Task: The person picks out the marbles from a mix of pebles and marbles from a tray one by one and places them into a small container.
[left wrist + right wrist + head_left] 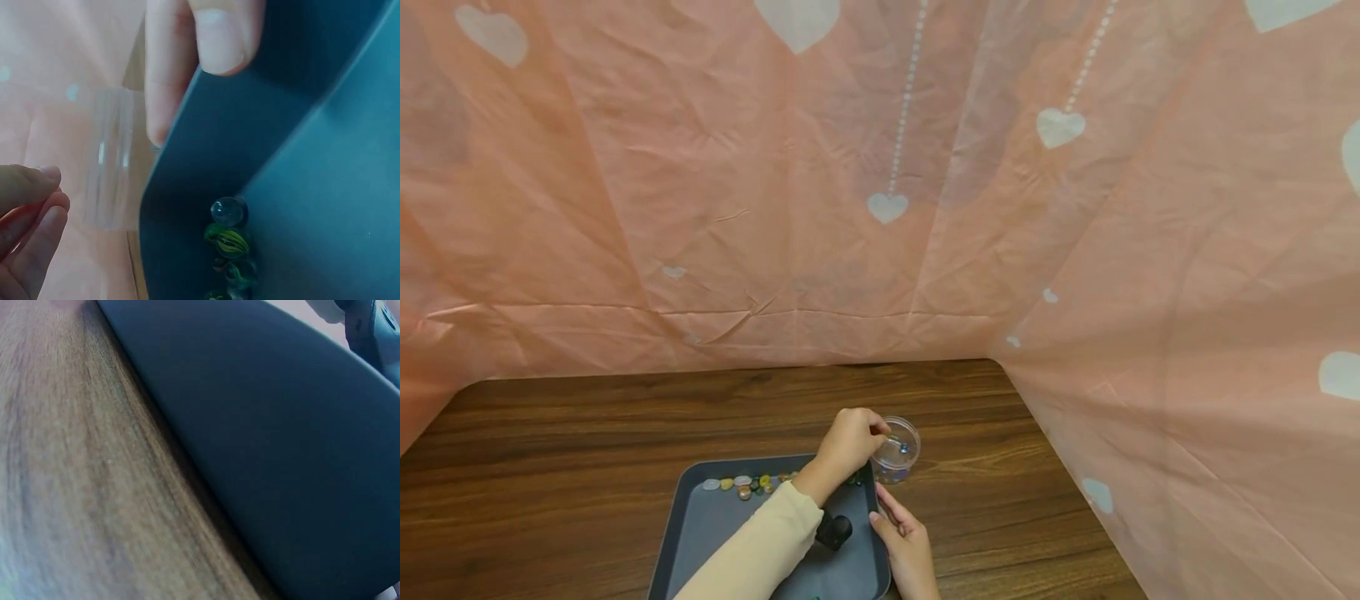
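We see the person's left hand (847, 440) reaching across the gray tray (711, 542), its fingers curled and the tips of thumb and fingers brought nearly together over the near left side of the clear round jar (112, 162); we cannot tell whether a marble is caught between them. The right hand (908, 546) grips the tray's right wall near its far corner, thumb over the rim and fingers along the outside, with hardly any gap beyond the wall's own thickness. The jar stands on the wood-grain table (1015, 517) just beside that corner, and a small blue marble (903, 447) shows inside it. In the tray, glass marbles (764, 481) lie mostly in a loose row along the far wall, pale ones at the left, yellow, amber and dark green ones farther right. From the left wrist we make out a clear marble (227, 211) against the wall, next to a green-and-yellow striped marble (232, 243). A cream sleeve (767, 537) covers the left forearm, and a black wrist camera (833, 531) sits at that wrist, above the tray floor. Behind the table hangs a pink cloth (805, 208) printed with white hearts.
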A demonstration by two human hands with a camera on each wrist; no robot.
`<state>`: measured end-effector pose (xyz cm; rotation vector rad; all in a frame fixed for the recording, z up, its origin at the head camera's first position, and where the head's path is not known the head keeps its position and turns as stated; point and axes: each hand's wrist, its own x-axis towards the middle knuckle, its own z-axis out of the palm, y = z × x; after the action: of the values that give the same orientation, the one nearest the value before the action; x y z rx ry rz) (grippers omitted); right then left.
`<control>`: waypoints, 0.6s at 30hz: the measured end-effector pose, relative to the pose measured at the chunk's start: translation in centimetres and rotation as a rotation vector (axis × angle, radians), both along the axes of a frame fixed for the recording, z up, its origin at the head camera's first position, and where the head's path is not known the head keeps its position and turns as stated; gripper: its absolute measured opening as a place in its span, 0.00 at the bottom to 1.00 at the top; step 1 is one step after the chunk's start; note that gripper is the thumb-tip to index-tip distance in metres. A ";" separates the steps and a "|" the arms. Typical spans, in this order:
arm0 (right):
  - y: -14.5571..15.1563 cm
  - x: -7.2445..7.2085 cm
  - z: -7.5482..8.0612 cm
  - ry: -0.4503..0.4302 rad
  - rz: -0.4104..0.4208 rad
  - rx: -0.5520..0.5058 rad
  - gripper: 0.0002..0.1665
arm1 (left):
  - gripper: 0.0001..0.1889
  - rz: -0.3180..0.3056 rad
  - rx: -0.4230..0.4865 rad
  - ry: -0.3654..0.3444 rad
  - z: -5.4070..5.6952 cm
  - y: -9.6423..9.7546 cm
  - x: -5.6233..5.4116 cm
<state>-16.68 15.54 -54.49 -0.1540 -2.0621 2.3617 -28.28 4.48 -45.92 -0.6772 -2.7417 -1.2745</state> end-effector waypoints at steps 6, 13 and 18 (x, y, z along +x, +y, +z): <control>-0.1 0.1 -0.1 0.010 -0.010 0.008 0.30 | 0.05 0.011 0.115 -0.032 0.2 -1.1 0.5; -0.1 0.1 0.1 0.005 -0.024 -0.002 0.30 | 0.05 0.075 0.225 -0.090 -0.3 -3.5 0.6; -0.1 0.0 0.1 0.029 -0.014 -0.022 0.30 | 0.05 0.145 0.243 -0.126 -0.6 -5.5 1.0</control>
<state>-16.63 15.40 -54.39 -0.1338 -2.0160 2.3651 -27.28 -1.03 -46.57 -0.3832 -2.6074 -1.6286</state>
